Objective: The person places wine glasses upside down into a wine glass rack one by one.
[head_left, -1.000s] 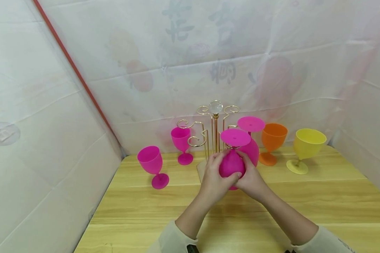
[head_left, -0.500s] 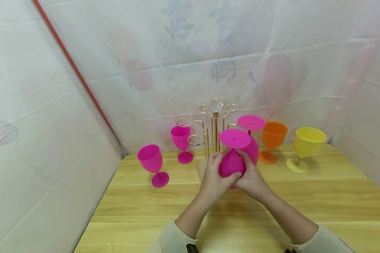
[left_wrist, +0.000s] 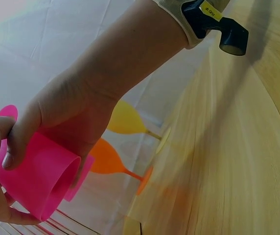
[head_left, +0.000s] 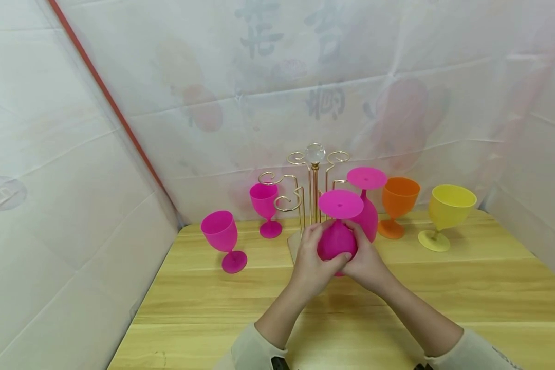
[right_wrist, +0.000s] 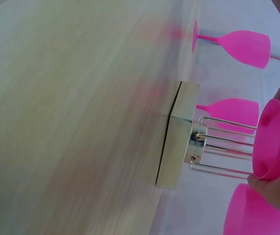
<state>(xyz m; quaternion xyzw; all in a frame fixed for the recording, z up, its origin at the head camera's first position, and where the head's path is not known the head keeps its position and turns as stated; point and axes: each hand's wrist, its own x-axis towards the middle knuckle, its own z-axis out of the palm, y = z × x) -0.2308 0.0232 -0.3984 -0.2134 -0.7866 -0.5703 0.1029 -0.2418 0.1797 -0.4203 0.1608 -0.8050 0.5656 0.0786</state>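
Note:
Both hands hold one pink goblet (head_left: 337, 240) upside down, its round foot on top and its bowl between the palms. The left hand (head_left: 312, 262) grips the bowl from the left, the right hand (head_left: 368, 262) from the right, with the thumbs meeting in front. In the left wrist view the goblet's open rim (left_wrist: 61, 188) points down, above the table. Just behind stands a gold wire rack (head_left: 315, 190) with curled hooks and a clear ball on top. A second inverted pink goblet (head_left: 367, 216) hangs on the rack's right side. The held goblet hides part of the rack.
Two pink goblets stand upright left of the rack, the nearer goblet (head_left: 222, 236) and the farther goblet (head_left: 264, 205). An orange goblet (head_left: 399, 200) and a yellow goblet (head_left: 449, 208) stand at right. White cloth (head_left: 277, 92) walls enclose the wooden table (head_left: 203, 318).
The held pink goblet has shifted slightly left and toward the person, its foot drawing a little away from the rack. Both hands keep their grip. The other goblets stay where they were.

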